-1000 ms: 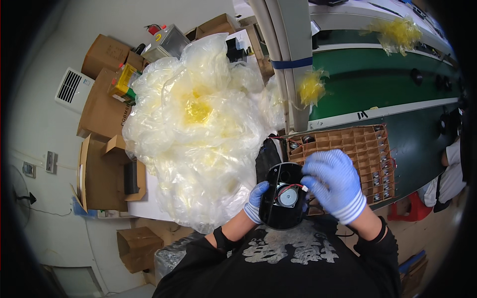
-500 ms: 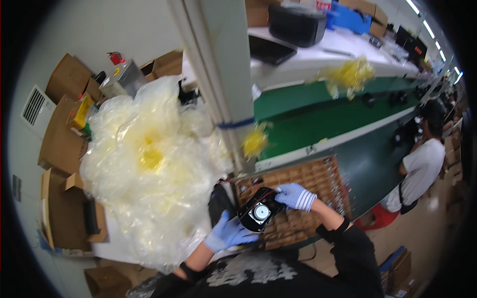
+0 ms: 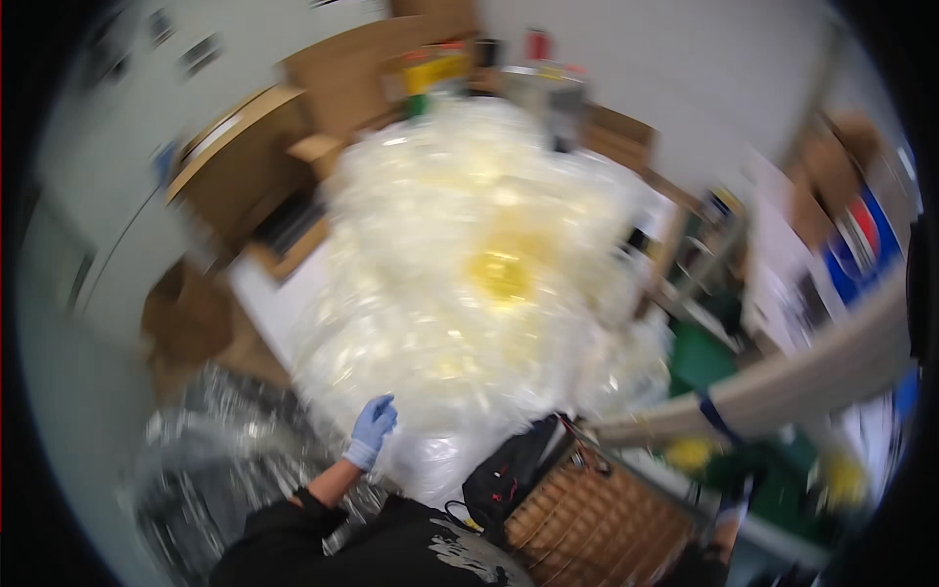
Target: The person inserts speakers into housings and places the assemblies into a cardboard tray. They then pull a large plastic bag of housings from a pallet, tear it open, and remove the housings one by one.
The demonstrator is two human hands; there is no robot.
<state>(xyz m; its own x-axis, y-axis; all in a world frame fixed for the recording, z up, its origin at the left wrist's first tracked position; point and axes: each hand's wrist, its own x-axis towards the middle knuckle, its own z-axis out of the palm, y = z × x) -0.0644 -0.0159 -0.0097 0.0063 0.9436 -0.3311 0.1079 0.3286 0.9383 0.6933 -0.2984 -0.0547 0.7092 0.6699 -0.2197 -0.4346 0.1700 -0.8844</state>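
Observation:
My left hand (image 3: 373,428), in a pale blue glove, reaches over the front of a big heap of clear, yellowish plastic bags (image 3: 440,245). Its fingers are loosely extended and nothing shows in them. Whether it touches the plastic is unclear. At the lower right, my right hand (image 3: 730,511) is smeared by motion and partly hidden, beyond the corner of a brown cardboard-celled tray (image 3: 597,519). Something dark is close to its fingers, too blurred to name. The black speaker part seen earlier cannot be made out.
A black bag (image 3: 514,470) lies beside the tray. Open cardboard boxes (image 3: 249,176) and a metal can (image 3: 548,93) stand behind the heap. Dark plastic wrapping (image 3: 225,470) sits at the lower left. A pale post (image 3: 792,391) crosses the right side, near a green surface (image 3: 699,357).
The view has swung left toward the plastic heap. My left hand has come away from the black speaker part to the heap's front. My right hand is now far at the right.

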